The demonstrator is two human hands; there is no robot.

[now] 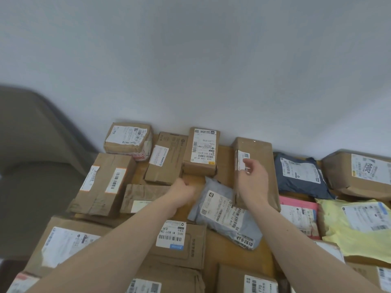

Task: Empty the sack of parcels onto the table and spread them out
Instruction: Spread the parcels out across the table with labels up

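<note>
Parcels, spreading stage: we count cardboard boxes and soft mailers already laid across the wooden table (220, 246), no sack in view. Landmark: the grey mailer (224, 214) at centre. Just right of it stands a tall brown box (257, 153); our right hand (252, 178) reaches over this box, fingers loosely curled near its label, contact uncertain. Left of the mailer, our left hand (183, 192) is curled, holding nothing we can see. Next, we judge, shifting crowded parcels into bare patches.
</note>
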